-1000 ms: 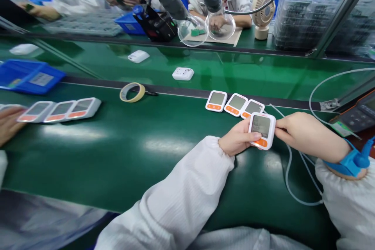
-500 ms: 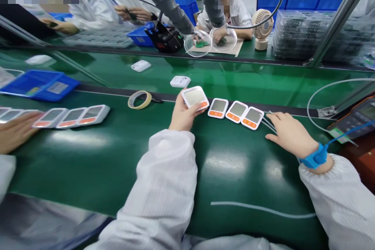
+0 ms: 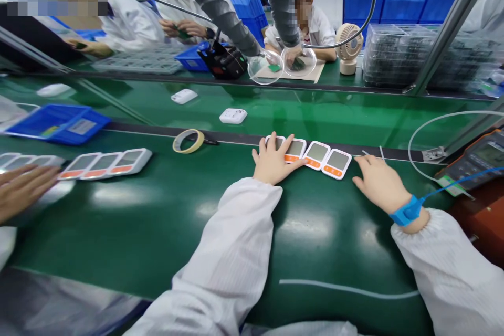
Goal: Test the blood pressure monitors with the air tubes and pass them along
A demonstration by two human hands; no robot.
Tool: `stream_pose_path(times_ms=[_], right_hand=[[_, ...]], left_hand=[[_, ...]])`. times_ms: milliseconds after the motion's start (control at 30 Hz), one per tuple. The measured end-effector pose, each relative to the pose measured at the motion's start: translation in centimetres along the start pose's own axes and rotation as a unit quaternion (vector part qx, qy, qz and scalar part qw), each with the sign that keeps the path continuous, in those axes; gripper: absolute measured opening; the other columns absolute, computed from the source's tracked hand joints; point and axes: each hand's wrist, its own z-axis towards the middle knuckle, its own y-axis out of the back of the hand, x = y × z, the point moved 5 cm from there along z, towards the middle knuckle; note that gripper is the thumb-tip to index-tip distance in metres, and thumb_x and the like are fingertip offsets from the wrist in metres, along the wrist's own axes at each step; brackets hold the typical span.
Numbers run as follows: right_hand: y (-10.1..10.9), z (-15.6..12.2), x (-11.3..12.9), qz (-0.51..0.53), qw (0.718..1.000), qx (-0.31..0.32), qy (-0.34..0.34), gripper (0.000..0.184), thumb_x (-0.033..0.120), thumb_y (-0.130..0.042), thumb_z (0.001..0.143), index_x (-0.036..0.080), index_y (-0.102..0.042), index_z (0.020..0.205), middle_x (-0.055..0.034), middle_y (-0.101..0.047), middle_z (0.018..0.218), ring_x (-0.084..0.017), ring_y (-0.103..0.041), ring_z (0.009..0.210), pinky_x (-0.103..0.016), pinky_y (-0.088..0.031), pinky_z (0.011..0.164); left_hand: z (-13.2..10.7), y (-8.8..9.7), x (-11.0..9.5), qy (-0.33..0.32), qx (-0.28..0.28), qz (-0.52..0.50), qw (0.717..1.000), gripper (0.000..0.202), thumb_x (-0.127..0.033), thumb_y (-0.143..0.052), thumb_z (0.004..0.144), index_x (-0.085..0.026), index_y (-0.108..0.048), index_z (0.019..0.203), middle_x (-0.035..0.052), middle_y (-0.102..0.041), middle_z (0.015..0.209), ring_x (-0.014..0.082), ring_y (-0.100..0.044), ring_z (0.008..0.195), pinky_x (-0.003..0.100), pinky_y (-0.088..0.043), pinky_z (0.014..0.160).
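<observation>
A row of small white devices with grey screens and orange buttons (image 3: 318,155) lies on the green belt (image 3: 165,210). My left hand (image 3: 272,160) lies flat on the leftmost device of that row, fingers spread, covering most of it. My right hand (image 3: 377,184) rests on the belt just right of the row, fingers bent down beside thin clear tubes (image 3: 381,153). A blue strap (image 3: 408,212) sits on my right wrist.
A tape roll (image 3: 188,140) lies left of the row. Another row of devices (image 3: 104,163) sits far left by another person's hand (image 3: 21,189). A blue tray (image 3: 59,123), loose white housings (image 3: 233,115), a meter (image 3: 478,160) at right and seated workers across.
My left hand carried a device from in front of me to the left end of the row and laid it down. My right hand let go and settled on the belt.
</observation>
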Motion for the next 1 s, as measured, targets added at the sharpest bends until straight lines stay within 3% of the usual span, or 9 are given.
stream_pose_path(times_ms=[67,200,367,467,567,733,833,933,1000], right_hand=[[-1.3,0.1,1.2,0.034,0.999,-0.015,0.021,0.052,0.031,-0.065,0.090,0.010,-0.050,0.135,-0.0165,-0.058,0.127,-0.031,-0.052,0.118,-0.039,-0.048,0.096],[-3.4,0.4,1.7,0.065,0.995,-0.079,-0.007,0.051,0.036,-0.061,0.093,0.007,-0.051,0.134,-0.0183,-0.053,0.136,-0.033,-0.045,0.125,-0.044,-0.044,0.102],[-4.0,0.8,1.2,0.101,0.989,-0.107,-0.002,0.052,0.037,-0.061,0.092,0.008,-0.052,0.134,-0.0167,-0.052,0.137,-0.032,-0.043,0.128,-0.044,-0.040,0.108],[-3.8,0.9,1.2,0.113,0.988,-0.107,-0.010,0.052,0.036,-0.062,0.090,0.007,-0.053,0.133,-0.0160,-0.053,0.136,-0.031,-0.044,0.128,-0.044,-0.040,0.109],[-3.7,0.9,1.4,0.125,0.986,-0.107,-0.012,0.051,0.036,-0.062,0.090,0.009,-0.054,0.133,-0.0154,-0.054,0.136,-0.031,-0.043,0.129,-0.043,-0.040,0.108],[-3.8,0.9,1.6,0.130,0.986,-0.101,-0.026,0.054,0.035,-0.064,0.090,0.008,-0.052,0.135,-0.0160,-0.053,0.138,-0.031,-0.042,0.130,-0.045,-0.042,0.107],[-3.6,0.8,1.7,0.128,0.987,-0.095,-0.028,0.054,0.035,-0.065,0.090,0.008,-0.051,0.135,-0.0165,-0.051,0.139,-0.031,-0.041,0.131,-0.046,-0.043,0.105],[-3.3,0.8,1.9,0.135,0.986,-0.092,-0.024,0.052,0.035,-0.064,0.091,0.010,-0.052,0.135,-0.0166,-0.051,0.140,-0.031,-0.041,0.132,-0.047,-0.044,0.105],[-3.2,0.7,2.0,0.139,0.987,-0.082,-0.025,0.052,0.035,-0.064,0.092,0.010,-0.051,0.136,-0.0166,-0.050,0.141,-0.031,-0.041,0.132,-0.047,-0.044,0.105]], left_hand=[[0.0,0.2,-0.1,-0.005,0.029,0.002,1.000,0.087,-0.078,-0.056,0.073,-0.036,-0.039,0.147,0.0143,-0.019,0.161,0.0489,-0.018,0.144,0.076,-0.021,0.105],[0.3,0.6,0.0,-0.017,0.055,0.021,0.998,0.087,-0.076,-0.061,0.068,-0.034,-0.046,0.143,0.0151,-0.027,0.157,0.0481,-0.031,0.138,0.070,-0.028,0.105],[0.5,0.7,0.4,-0.007,0.081,0.025,0.996,0.085,-0.064,-0.063,0.068,-0.035,-0.042,0.145,0.0110,-0.024,0.160,0.0476,-0.029,0.139,0.068,-0.035,0.102],[1.5,1.4,1.2,0.008,0.043,-0.010,0.999,0.080,-0.056,-0.067,0.065,-0.031,-0.048,0.138,0.0111,-0.031,0.155,0.0430,-0.035,0.136,0.063,-0.038,0.104],[4.3,2.3,1.5,0.029,-0.024,-0.042,0.998,0.080,-0.057,-0.068,0.064,-0.029,-0.048,0.136,0.0122,-0.033,0.153,0.0415,-0.038,0.135,0.058,-0.038,0.106],[11.5,1.2,-2.2,0.026,0.010,-0.044,0.999,0.080,-0.060,-0.071,0.060,-0.035,-0.051,0.133,0.0081,-0.039,0.150,0.0430,-0.043,0.129,0.059,-0.038,0.104],[15.0,0.0,-4.4,0.036,0.000,-0.036,0.999,0.086,-0.065,-0.069,0.061,-0.035,-0.047,0.138,0.0090,-0.036,0.154,0.0446,-0.039,0.131,0.060,-0.037,0.103],[16.4,-0.9,-5.6,0.040,0.006,-0.023,0.999,0.088,-0.073,-0.059,0.068,-0.031,-0.043,0.144,0.0135,-0.031,0.157,0.0466,-0.032,0.137,0.062,-0.031,0.106],[15.4,-0.8,-6.3,0.035,0.014,-0.008,0.999,0.084,-0.074,-0.052,0.074,-0.028,-0.044,0.144,0.0161,-0.031,0.157,0.0479,-0.028,0.140,0.066,-0.024,0.108]])
